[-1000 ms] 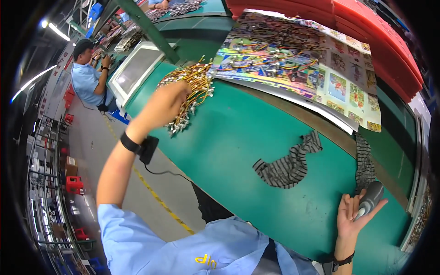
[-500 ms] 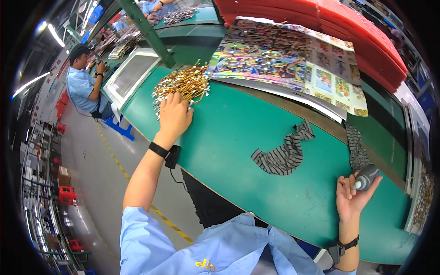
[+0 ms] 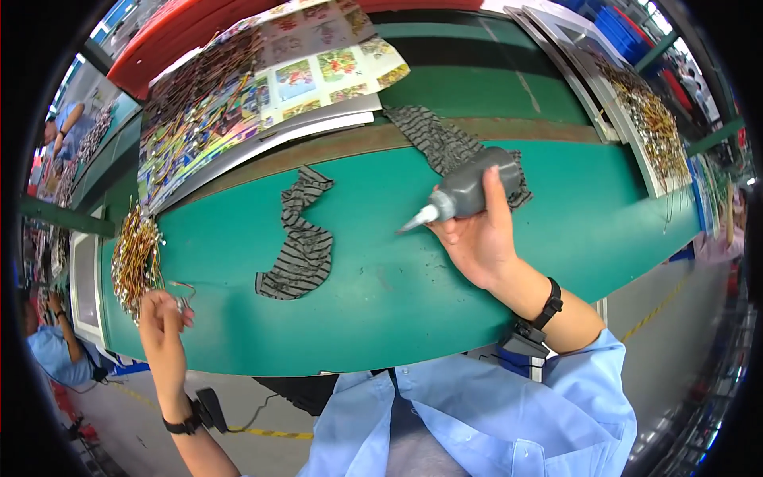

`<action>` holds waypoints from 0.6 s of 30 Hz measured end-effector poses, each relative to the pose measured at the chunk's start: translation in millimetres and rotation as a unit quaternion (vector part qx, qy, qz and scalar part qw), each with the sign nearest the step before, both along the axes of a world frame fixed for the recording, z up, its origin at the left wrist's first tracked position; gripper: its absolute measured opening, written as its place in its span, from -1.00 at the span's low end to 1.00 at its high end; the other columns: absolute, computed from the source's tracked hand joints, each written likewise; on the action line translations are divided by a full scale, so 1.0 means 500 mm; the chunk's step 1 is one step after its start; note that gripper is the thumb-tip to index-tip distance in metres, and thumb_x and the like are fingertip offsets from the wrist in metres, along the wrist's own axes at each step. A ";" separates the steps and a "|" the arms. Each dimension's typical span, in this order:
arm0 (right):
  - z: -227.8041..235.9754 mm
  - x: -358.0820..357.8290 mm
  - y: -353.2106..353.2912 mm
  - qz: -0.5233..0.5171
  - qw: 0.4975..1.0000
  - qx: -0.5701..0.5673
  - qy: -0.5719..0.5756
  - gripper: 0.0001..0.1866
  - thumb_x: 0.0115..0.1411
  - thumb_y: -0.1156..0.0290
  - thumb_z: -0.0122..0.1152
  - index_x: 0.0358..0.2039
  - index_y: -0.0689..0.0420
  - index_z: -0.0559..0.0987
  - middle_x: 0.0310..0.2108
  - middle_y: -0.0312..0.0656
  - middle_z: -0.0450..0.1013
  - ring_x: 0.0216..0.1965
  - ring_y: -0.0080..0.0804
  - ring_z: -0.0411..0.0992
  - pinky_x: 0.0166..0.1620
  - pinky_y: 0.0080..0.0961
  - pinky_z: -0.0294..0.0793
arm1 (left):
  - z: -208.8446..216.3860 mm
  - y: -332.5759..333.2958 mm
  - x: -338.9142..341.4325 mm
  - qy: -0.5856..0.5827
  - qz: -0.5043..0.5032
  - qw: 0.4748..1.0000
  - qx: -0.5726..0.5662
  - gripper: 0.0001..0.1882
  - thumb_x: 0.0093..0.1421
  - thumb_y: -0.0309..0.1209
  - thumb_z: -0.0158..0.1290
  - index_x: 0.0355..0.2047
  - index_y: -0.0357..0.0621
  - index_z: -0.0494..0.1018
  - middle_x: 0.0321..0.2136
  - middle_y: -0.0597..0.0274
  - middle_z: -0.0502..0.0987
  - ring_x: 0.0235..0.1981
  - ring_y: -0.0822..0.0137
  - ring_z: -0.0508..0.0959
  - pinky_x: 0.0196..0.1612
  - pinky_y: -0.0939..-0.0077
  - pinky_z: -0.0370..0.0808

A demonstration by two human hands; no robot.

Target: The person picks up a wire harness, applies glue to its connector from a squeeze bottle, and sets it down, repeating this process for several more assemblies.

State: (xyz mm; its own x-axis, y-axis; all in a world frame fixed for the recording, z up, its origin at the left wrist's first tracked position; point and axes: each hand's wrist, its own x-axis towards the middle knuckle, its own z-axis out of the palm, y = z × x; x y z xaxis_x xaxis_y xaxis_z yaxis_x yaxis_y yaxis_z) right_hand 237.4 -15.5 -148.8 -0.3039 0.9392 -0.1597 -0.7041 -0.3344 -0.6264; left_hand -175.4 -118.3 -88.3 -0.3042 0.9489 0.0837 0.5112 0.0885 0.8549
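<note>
My right hand (image 3: 482,246) is wrapped round a dark grey squeeze bottle (image 3: 475,184), held tilted, its pale tapered nozzle aimed left and down above the green bench. Between the fingertips of my left hand (image 3: 163,316) is a small wire lead (image 3: 184,296) with a connector; its far end is too small to make out. Right beside that hand lies a heap of brown and yellow wire leads (image 3: 137,258) with white ends. A grey striped cloth strip (image 3: 300,253) lies crumpled between my hands. Another striped cloth (image 3: 425,131) is partly hidden behind the bottle.
Printed sheets (image 3: 318,75) covered partly with wires stand at the back left, with red foam (image 3: 183,40) behind. A white frame with more wire leads (image 3: 648,119) is at the far right. The green bench (image 3: 381,318) ends close to my body. A co-worker (image 3: 60,350) sits at left.
My left hand has come away from the heap's top and now pinches a wire lead. My right hand has brought the bottle inward, nozzle pointing left. The view has swung right.
</note>
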 end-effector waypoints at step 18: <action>0.015 -0.021 -0.035 -0.139 0.973 0.099 -0.157 -0.29 0.02 -0.27 0.23 -0.13 0.15 0.42 -0.20 -0.22 0.43 -0.40 -0.57 0.40 -0.42 -0.69 0.34 | 0.014 0.029 0.218 -0.253 -0.171 0.951 -0.049 -0.84 0.26 -0.50 0.01 -0.18 -0.29 0.41 -0.37 0.21 0.50 -0.37 0.43 0.50 -0.29 0.57 0.46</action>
